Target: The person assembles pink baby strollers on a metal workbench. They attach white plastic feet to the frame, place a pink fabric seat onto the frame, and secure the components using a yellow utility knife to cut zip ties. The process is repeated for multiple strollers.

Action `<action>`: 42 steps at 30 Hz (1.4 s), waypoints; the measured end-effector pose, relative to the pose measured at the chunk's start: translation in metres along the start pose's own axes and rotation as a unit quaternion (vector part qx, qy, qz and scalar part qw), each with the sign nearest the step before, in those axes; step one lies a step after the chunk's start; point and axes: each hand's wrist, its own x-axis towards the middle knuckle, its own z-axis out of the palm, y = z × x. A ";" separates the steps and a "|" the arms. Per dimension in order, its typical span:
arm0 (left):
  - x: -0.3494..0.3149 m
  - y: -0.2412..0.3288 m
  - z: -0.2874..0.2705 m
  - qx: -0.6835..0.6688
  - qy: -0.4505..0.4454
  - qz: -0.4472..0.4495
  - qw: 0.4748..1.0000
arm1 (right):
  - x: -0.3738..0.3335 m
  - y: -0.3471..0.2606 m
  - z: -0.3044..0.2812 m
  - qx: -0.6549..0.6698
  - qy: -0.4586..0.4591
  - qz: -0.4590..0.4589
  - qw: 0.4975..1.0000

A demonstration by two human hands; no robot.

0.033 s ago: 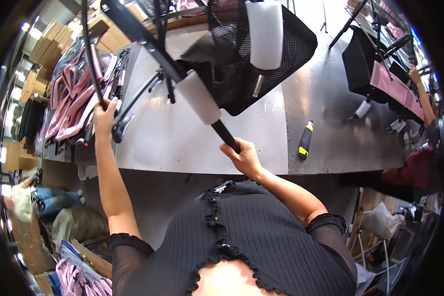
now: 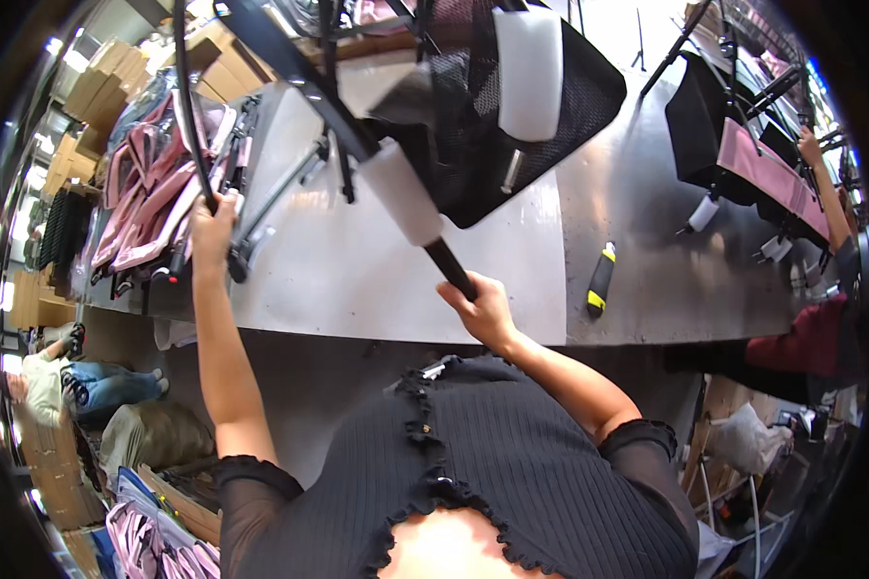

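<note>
Before me on the metal table stands a black tubular frame (image 2: 294, 82) with a black mesh basket (image 2: 589, 82) hung in it. White foam sleeves (image 2: 401, 193) wrap two of its tubes. My right hand (image 2: 483, 311) is closed round the lower end of the slanting black tube, just below one sleeve. Farther left, my left hand (image 2: 212, 227) grips the low end of a thin curved black tube (image 2: 185, 96). A caster wheel (image 2: 238, 262) on a frame leg sits close beside that hand. The frame's top runs out of view.
Pink and black folded frames (image 2: 150, 183) pile up on the left of the table (image 2: 406, 314). A black and yellow utility knife (image 2: 602, 280) lies right of centre. At far right another person's arm (image 2: 826, 193) reaches to a pink and black frame (image 2: 768, 174). Another person (image 2: 97, 376) is at far left.
The black frame with its mesh basket has shifted slightly to the right, my left hand moving along with it. Both hands keep their grip.
</note>
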 end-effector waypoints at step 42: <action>0.030 -0.173 -0.035 -0.016 -0.136 -0.074 0.988 | 0.113 0.061 -0.043 -0.038 0.122 0.034 0.991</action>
